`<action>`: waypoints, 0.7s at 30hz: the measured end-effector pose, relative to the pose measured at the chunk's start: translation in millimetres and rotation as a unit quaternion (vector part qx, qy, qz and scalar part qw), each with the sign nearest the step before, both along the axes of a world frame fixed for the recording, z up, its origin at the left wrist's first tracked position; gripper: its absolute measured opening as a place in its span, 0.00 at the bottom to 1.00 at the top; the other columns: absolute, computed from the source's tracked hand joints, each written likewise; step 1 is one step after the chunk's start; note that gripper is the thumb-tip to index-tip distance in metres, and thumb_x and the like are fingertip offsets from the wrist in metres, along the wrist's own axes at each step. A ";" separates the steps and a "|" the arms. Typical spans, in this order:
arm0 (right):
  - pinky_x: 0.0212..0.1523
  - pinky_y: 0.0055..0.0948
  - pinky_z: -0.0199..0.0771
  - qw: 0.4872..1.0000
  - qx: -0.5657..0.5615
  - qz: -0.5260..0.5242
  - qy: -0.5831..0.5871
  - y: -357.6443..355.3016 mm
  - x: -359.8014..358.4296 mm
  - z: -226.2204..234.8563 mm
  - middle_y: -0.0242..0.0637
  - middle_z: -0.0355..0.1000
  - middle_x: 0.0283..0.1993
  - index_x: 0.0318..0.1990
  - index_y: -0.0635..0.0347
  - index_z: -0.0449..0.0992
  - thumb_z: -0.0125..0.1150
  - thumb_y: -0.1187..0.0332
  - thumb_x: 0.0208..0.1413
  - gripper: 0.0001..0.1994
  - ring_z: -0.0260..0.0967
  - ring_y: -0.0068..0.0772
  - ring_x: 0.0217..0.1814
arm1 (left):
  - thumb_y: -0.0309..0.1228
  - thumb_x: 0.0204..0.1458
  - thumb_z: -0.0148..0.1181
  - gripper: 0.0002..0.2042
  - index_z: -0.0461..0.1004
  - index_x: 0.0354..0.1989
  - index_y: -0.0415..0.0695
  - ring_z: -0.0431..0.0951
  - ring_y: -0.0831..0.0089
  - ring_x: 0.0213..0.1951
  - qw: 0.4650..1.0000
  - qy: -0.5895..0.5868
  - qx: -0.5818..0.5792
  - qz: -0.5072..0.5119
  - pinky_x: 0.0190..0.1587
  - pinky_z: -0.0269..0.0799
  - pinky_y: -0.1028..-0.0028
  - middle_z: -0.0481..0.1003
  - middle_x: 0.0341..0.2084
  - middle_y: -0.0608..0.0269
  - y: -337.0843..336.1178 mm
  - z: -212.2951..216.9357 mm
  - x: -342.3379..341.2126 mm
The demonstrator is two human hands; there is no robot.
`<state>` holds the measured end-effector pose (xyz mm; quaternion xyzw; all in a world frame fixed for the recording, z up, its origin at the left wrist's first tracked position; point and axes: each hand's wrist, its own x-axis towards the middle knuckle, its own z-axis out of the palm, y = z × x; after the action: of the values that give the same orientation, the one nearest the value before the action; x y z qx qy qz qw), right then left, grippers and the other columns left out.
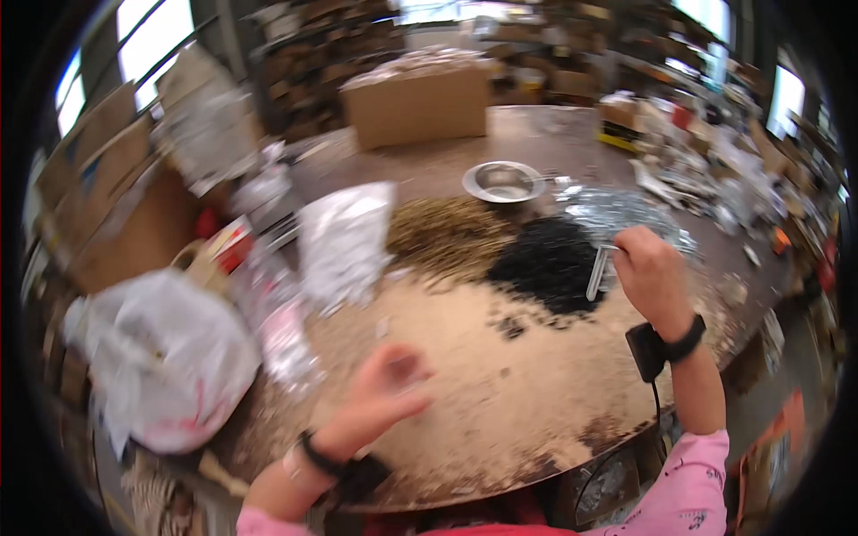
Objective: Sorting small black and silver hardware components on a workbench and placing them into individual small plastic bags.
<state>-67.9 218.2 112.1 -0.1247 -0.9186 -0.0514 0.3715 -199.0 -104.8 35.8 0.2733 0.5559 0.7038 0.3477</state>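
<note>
While worn tabletop [456, 357] is backed by cluttered shelves [313, 76], silvery U-shaped piece [593, 279] is pinched in right hand [652, 275] near black heap [547, 263]; left hand [382, 391] is half-curled, blurred, any contents unclear.

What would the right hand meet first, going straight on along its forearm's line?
Probably the silvery plastic just beyond the right hand, though depth is unclear and it might pass above.
</note>
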 end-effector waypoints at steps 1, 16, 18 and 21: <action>0.27 0.39 0.67 0.998 -0.017 0.054 0.033 -33.2 -10.0 7.1 0.38 0.68 0.27 0.27 0.57 0.69 0.56 0.72 0.45 0.02 0.68 0.45 0.27 | 0.21 0.40 0.64 0.24 0.62 0.47 0.43 0.68 0.73 0.46 0.998 0.060 -0.021 -0.003 0.46 0.65 0.76 0.67 0.39 0.65 7.0 -2.6 1.2; 0.28 0.31 0.63 0.938 -0.001 0.335 -0.092 -233.2 -75.7 6.2 0.30 0.66 0.22 0.25 0.54 0.71 0.58 0.68 0.40 0.04 0.69 0.34 0.25 | 0.23 0.42 0.60 0.19 0.62 0.44 0.38 0.69 0.80 0.35 0.994 0.033 0.058 0.087 0.37 0.68 0.78 0.69 0.34 0.64 -38.9 -10.2 -4.0; 0.35 0.34 0.69 0.897 -0.129 0.382 -0.182 -219.4 -72.8 22.2 0.37 0.69 0.32 0.32 0.56 0.74 0.59 0.73 0.41 0.07 0.71 0.42 0.33 | 0.22 0.42 0.60 0.20 0.63 0.46 0.40 0.70 0.78 0.41 0.999 0.012 0.011 0.031 0.42 0.68 0.78 0.70 0.38 0.64 -53.9 -0.1 -7.7; 0.40 0.35 0.69 0.816 -0.128 0.532 -0.185 -213.9 -84.7 10.2 0.45 0.67 0.44 0.33 0.59 0.74 0.58 0.78 0.40 0.10 0.68 0.46 0.43 | 0.24 0.43 0.59 0.18 0.63 0.44 0.41 0.71 0.78 0.40 0.998 0.046 0.024 -0.042 0.43 0.67 0.77 0.70 0.36 0.63 -58.8 -1.9 -14.4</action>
<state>-152.7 4.3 122.3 0.3491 -0.8915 0.2499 0.1445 -213.4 -163.6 33.8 0.3366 0.5426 0.6883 0.3444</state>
